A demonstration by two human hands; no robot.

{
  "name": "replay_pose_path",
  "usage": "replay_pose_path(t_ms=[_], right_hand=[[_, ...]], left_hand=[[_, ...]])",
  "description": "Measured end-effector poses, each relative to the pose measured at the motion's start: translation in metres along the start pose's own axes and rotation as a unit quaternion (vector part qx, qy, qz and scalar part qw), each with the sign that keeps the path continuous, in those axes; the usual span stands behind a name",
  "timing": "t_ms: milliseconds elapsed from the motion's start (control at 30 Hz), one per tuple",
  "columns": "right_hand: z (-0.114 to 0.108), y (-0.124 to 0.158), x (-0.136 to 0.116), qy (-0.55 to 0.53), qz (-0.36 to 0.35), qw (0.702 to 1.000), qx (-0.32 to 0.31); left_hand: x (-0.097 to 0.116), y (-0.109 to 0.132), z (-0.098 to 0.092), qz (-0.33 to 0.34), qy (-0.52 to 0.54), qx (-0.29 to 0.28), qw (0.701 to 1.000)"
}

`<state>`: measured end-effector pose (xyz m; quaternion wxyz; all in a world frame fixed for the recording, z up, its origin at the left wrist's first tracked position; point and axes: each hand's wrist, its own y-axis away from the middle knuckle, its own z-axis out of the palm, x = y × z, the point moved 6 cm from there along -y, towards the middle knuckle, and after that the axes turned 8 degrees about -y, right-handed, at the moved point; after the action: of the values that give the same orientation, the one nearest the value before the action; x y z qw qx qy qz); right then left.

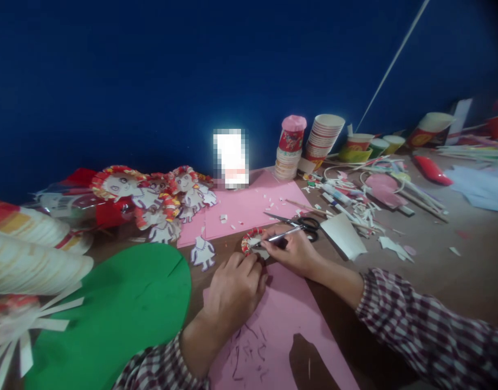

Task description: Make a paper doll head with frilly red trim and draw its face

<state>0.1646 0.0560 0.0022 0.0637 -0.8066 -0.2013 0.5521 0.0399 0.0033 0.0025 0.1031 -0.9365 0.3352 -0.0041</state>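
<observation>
My right hand (291, 250) is closed around a pen (282, 235) with a silvery barrel, its tip over a small round paper cutout (247, 241) with a red-and-yellow curled rim. My left hand (237, 287) has its fingers bent at the lower edge of this cutout and steadies it; the fingertips are partly hidden. Under my left hand lies pink paper (279, 325) with dark marks and a cut-out hole. Just left of the cutout is a white paper dress figure (202, 253). Black-handled scissors (309, 226) lie beyond my right hand.
Paper dolls (183, 187) are heaped at the left beside a green paper disc (151, 292) and stacked paper cups (33, 260). Behind are pink sheets (249, 208) and a cup stack (325, 135). Markers (336, 195), scraps and a red object (432, 170) clutter the right.
</observation>
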Motion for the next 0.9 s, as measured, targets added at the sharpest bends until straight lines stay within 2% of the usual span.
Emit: replay_pose_path(t_ms=[567, 900], right_hand=[[-0.0001, -0.0003, -0.0013, 0.003, -0.008, 1.0, -0.001], [-0.0003, -0.0004, -0.0002, -0.006, 0.014, 1.0, 0.006]], left_hand=[[-0.0001, 0.0001, 0.0001, 0.001, -0.001, 0.001, 1.0], [0.0005, 0.0002, -0.0012, 0.002, -0.002, 0.004, 1.0]])
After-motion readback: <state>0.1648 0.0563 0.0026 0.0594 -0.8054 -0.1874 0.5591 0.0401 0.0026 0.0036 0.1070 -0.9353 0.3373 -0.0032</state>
